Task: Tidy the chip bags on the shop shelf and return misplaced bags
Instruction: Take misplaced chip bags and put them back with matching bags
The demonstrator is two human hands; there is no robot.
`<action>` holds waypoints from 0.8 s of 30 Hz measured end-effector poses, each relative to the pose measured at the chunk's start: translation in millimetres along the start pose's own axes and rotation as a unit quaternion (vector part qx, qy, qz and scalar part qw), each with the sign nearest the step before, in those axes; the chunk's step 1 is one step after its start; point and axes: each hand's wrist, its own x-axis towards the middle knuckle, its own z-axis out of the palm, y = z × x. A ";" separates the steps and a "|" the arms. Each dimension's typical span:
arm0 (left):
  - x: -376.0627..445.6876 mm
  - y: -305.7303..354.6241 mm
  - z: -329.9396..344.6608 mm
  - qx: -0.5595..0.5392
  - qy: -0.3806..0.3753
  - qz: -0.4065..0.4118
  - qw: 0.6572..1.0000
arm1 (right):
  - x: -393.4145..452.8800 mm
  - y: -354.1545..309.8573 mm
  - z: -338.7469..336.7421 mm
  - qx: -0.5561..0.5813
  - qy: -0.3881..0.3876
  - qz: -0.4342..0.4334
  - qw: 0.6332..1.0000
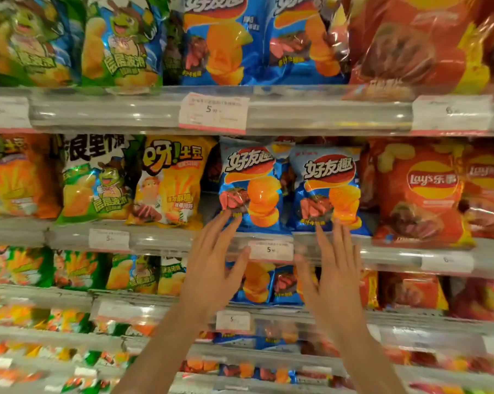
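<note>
**Two blue bags, both hands reaching up**

Standing upright on the second shelf (166, 237) from the top: two blue chip bags side by side, long axis vertical, printed fronts facing out toward the camera. Left blue bag (250, 184) leaning a little to the left at its top, right blue bag (326, 189) standing nearly straight. Sitting between a yellow bag (169, 180) on the left and a red bag (419, 191) on the right, with a dark gap left of the blue pair.

Hiding partly behind the two: more blue bags, only a strip showing between them. Getting cut off by the upper frame edge: the whole top row of bags. Blurring strongly: the lower shelves, with print not readable there. Covering part of the blue bags on the third shelf: both hands and the price tag (271, 250).

Reaching up with fingers straight and spread wide: left hand (211, 268), fingertips touching the bottom edge of the left blue bag, thumb lying near the price tag. Doing the same: right hand (334, 274), fingertips touching the lower edge of the right blue bag. Gripping nothing, neither hand closing around a bag.
</note>
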 end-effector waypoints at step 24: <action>-164.5 -225.1 -172.6 -0.065 -0.196 -0.250 0.946 | -167.6 -168.3 92.2 -0.012 -0.182 0.287 0.940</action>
